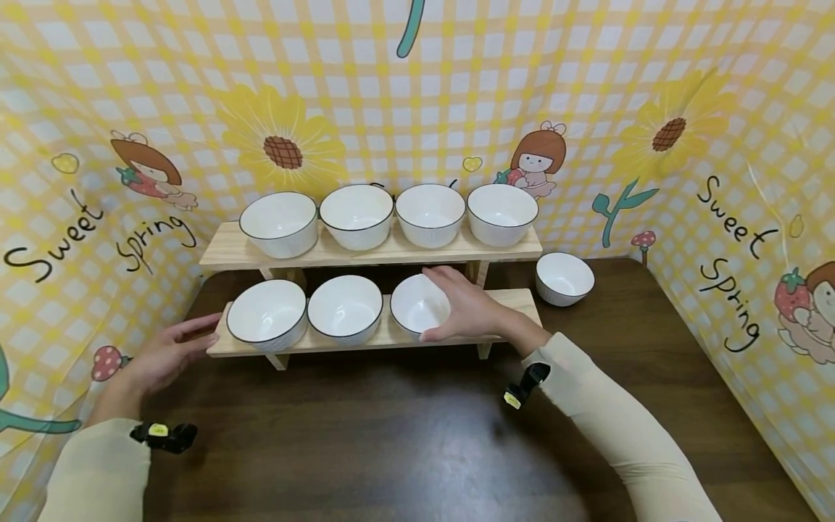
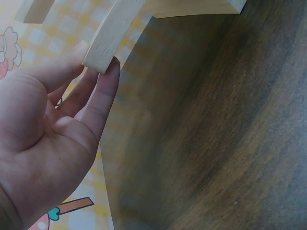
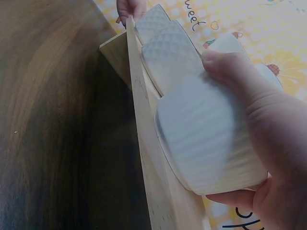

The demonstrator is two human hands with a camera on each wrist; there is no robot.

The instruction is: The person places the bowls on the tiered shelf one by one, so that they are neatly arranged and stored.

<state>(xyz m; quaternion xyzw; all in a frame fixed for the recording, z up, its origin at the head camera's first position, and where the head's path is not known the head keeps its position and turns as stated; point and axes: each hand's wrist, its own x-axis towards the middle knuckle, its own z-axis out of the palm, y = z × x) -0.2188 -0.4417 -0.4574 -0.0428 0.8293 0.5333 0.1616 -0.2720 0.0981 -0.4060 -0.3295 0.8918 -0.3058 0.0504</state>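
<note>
My right hand (image 1: 468, 308) grips a white bowl (image 1: 416, 306) with a dark rim, thumb on the near side and fingers at the back. That bowl sits on the lower board (image 1: 512, 304) of a two-step wooden rack, right of two similar bowls (image 1: 344, 308). In the right wrist view the gripped bowl's ribbed side (image 3: 206, 139) stands close over the board. My left hand (image 1: 163, 359) pinches the lower board's left end. Its thumb and fingers lie on opposite faces of the board end (image 2: 103, 55) in the left wrist view.
Several white bowls (image 1: 355, 217) line the upper board (image 1: 225, 246) behind. Another bowl (image 1: 565, 279) stands on the dark wooden table (image 1: 391, 428), right of the rack. Yellow checked cloth (image 1: 417, 109) with printed figures hangs around the back and sides.
</note>
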